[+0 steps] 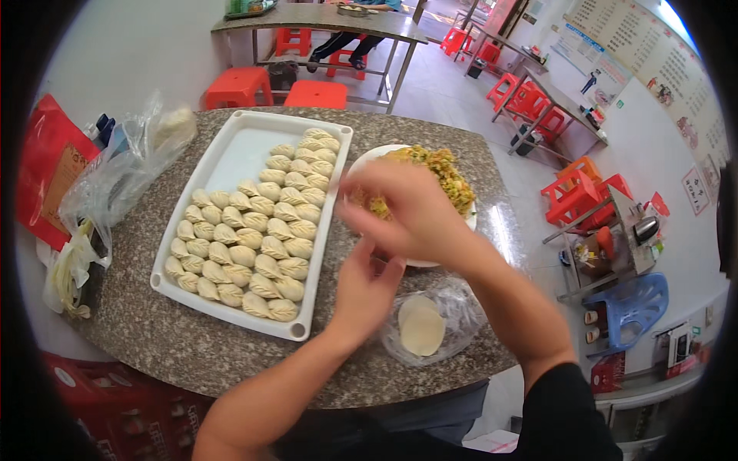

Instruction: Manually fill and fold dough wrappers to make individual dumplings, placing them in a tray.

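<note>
My right hand (403, 211), blurred, is over the left part of a white plate (412, 261) heaped with chopped yellow-green filling (442, 177); its fingertips are smeared by motion. Just below it, beside the tray, my left hand (365, 288) has its fingers curled up, with what they hold hidden. To the left lies a white tray (161, 273) with rows of several pleated dumplings (269, 269), its upper left part bare. Below the plate, round pale dough wrappers (421, 326) lie on a crumpled clear plastic bag (457, 315).
The speckled stone table (131, 323) holds plastic bags (123, 177) and a red package (54, 161) at left. Beyond are red stools (315, 96), steel tables (292, 19), a seated person's legs (346, 48), a kettle (646, 229) and a blue plastic chair (630, 303). Red crates (115, 399) stand lower left.
</note>
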